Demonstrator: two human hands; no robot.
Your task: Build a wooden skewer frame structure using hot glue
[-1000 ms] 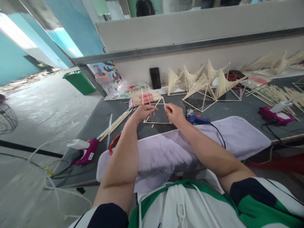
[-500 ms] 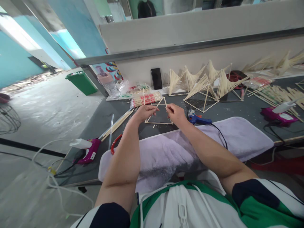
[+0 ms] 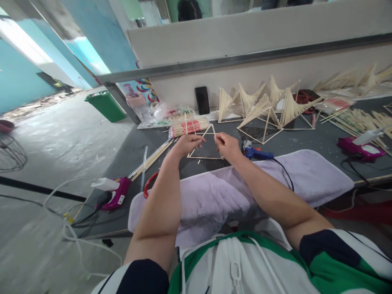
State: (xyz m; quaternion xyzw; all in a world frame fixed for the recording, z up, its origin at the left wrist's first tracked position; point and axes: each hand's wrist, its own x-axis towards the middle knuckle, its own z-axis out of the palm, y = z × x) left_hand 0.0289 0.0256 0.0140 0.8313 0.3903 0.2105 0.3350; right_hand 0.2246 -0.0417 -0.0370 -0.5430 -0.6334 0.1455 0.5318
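A small frame of thin wooden sticks (image 3: 204, 157) stands on the dark table, with two slanting sticks meeting in a peak above its base. My left hand (image 3: 190, 143) pinches the left slanting stick between thumb and fingers. On the other side, my right hand (image 3: 226, 143) is closed on the right slanting stick, below the peak. A blue hot glue gun (image 3: 257, 153) lies just right of my right hand, its nozzle pointing left. Behind the frame rests a plastic-wrapped bundle of sticks (image 3: 191, 127) with red print.
Several finished stick models (image 3: 241, 102) stand at the back right. A phone (image 3: 201, 100) leans on the wall. A lilac towel (image 3: 214, 196) covers the near edge. Purple power strips (image 3: 118, 194) with cords lie left and right. Loose sticks (image 3: 150, 161) lie at left.
Both hands keep their hold on the stick frame, almost unmoved. The whole view has shifted very slightly.
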